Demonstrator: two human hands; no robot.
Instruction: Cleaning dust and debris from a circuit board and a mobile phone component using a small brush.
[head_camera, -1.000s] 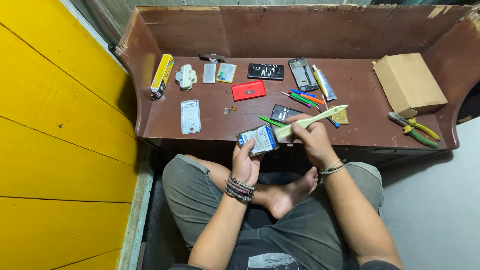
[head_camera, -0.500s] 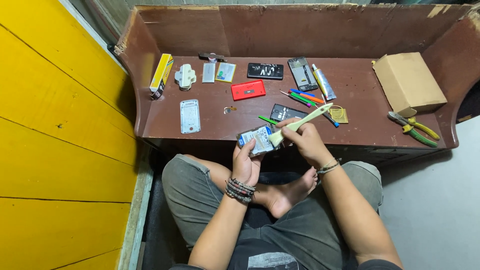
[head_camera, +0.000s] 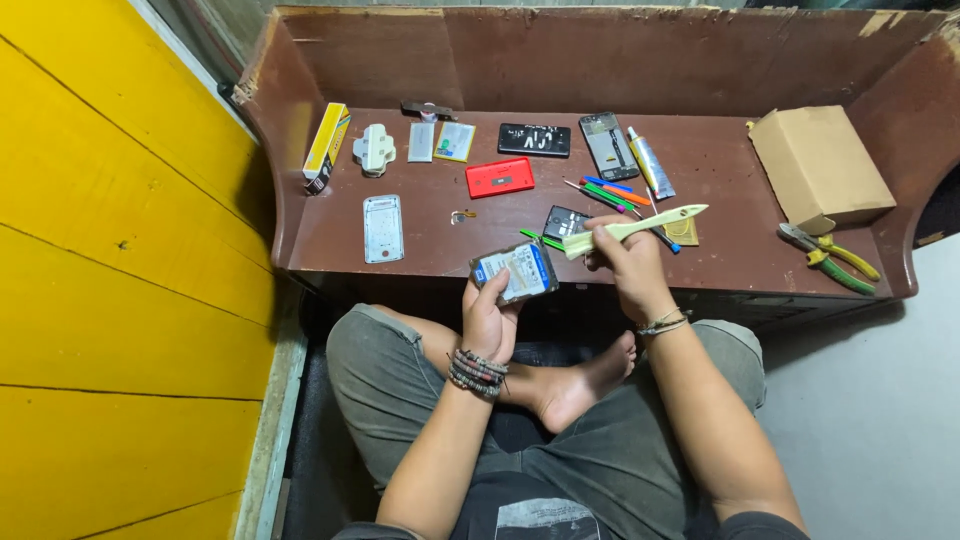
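A seated person holds a small hard drive (head_camera: 515, 271) and a cream brush (head_camera: 632, 225) over the near edge of a brown bench (head_camera: 420, 240).

Coloured pens (head_camera: 610, 192), a red case (head_camera: 499, 177) and a dark phone part (head_camera: 566, 221) lie just behind the hands; pliers (head_camera: 830, 258) and a cardboard box (head_camera: 820, 165) sit well right. The left hand (head_camera: 490, 320) grips the drive from below, face up; the right hand (head_camera: 625, 265) is closed around the brush handle, bristle end beside the drive. Bare bench shows to the left of the drive.
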